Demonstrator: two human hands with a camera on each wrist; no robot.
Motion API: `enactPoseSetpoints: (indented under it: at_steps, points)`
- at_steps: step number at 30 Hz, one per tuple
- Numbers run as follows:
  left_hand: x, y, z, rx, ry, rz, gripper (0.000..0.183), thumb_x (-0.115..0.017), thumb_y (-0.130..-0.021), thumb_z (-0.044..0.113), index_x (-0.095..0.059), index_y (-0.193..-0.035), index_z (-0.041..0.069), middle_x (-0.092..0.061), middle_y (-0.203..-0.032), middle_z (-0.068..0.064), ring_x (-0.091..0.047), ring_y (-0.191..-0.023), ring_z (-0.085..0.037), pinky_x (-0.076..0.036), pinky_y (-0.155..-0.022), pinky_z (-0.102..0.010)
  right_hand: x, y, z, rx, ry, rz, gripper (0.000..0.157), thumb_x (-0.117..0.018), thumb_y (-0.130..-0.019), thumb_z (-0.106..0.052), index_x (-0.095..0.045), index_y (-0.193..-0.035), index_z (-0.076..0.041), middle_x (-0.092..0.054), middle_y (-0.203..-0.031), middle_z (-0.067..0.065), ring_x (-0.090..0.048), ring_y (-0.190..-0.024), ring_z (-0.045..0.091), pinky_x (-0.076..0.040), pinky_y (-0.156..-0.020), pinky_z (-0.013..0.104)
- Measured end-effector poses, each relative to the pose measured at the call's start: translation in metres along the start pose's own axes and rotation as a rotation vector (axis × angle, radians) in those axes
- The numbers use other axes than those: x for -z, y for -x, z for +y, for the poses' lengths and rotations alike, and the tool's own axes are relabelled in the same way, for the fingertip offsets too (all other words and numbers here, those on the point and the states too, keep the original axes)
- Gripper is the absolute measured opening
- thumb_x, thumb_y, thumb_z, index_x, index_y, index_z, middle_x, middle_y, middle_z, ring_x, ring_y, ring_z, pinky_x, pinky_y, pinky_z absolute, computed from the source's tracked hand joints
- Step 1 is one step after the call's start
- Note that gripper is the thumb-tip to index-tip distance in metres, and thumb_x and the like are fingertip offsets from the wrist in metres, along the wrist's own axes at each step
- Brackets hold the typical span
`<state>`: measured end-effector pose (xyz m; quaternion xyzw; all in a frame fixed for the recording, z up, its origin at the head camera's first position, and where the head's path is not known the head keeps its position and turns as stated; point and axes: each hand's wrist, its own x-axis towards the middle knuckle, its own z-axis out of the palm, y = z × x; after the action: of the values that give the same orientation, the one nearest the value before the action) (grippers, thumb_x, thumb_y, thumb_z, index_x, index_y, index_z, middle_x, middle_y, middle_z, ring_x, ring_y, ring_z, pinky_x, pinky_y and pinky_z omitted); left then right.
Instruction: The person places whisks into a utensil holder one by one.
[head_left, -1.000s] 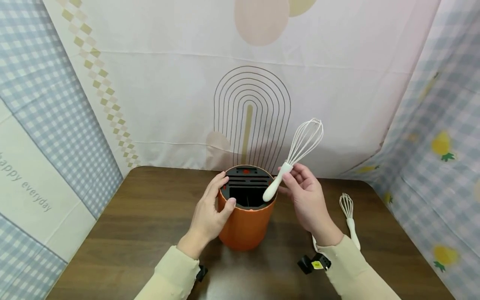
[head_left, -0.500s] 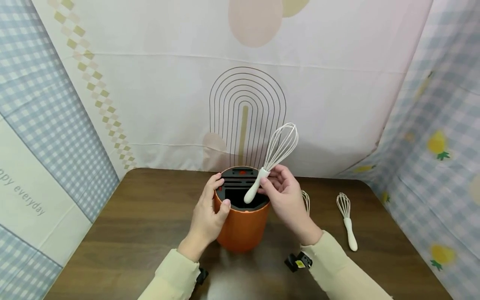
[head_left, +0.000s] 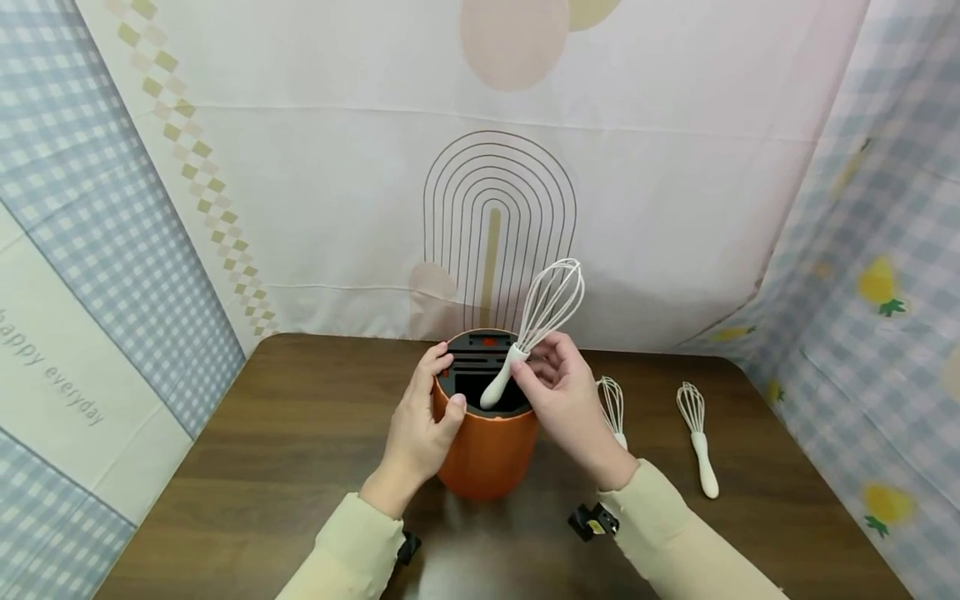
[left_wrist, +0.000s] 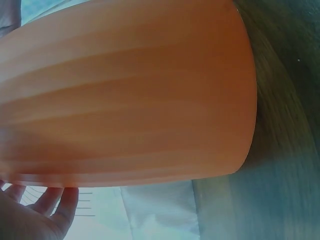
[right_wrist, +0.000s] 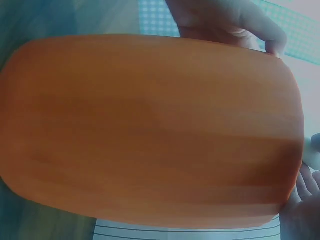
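Note:
An orange utensil holder (head_left: 487, 458) with a black slotted top stands upright on the table. My left hand (head_left: 417, 433) grips its left side near the rim, thumb in front and fingers behind. Between thumb and fingers my right hand (head_left: 564, 398) pinches a white whisk (head_left: 551, 308) by its handle. The whisk tilts, wires up and to the right, with the handle's end over the large opening in the holder's top. Both wrist views are mostly filled by the holder's ribbed orange wall (left_wrist: 130, 100). In the right wrist view the left hand (right_wrist: 230, 22) touches the far side.
Two more white whisks lie on the brown table (head_left: 300, 467). One whisk (head_left: 613, 408) is partly hidden behind the right hand and forearm; the other whisk (head_left: 699, 442) lies farther right. A patterned cloth (head_left: 337, 208) hangs behind the table, with checked cloth at both sides.
My right hand has carried the whisk left and slightly down, from the holder's right rim to over its opening. The left hand stays on the holder.

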<state>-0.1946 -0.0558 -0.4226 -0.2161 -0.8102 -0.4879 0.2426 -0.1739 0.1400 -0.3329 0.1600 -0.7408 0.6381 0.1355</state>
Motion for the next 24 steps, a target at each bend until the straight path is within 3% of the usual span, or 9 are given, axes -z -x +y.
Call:
enactPoseSetpoints:
  at_steps: [8,18,24]
  points:
    - [0.000,0.001,0.000,-0.003,0.000,0.004,0.058,-0.048,-0.093,0.044,-0.040,-0.144,0.018,-0.033,-0.153,0.007,-0.040,-0.134,-0.017,-0.042,-0.098,-0.049,-0.003,0.004,-0.008,0.035,0.042,-0.004,0.046,-0.065,-0.087,0.004,-0.040,-0.126,0.007,-0.063,-0.106,0.023,-0.066,-0.088,0.030,-0.053,-0.076,0.025]
    - [-0.005,0.001,-0.002,-0.023,-0.030,0.044,0.058,-0.047,-0.091,0.043,-0.042,-0.143,0.018,-0.035,-0.152,0.008,-0.041,-0.133,-0.013,-0.043,-0.095,-0.051,-0.001,0.002,0.028,0.055,0.079,0.003,0.060,-0.073,-0.085,-0.006,-0.038,-0.133,-0.008,-0.064,-0.104,0.011,-0.066,-0.089,0.020,-0.053,-0.080,0.029]
    - [-0.005,0.000,-0.002,-0.020,-0.022,0.045,0.057,-0.047,-0.092,0.043,-0.043,-0.143,0.017,-0.035,-0.152,0.007,-0.041,-0.133,-0.013,-0.043,-0.097,-0.051,-0.003,0.004,0.012,0.089,0.061,-0.018,0.063,-0.073,-0.084,-0.001,-0.036,-0.136,-0.004,-0.062,-0.108,0.020,-0.065,-0.092,0.028,-0.053,-0.082,0.031]
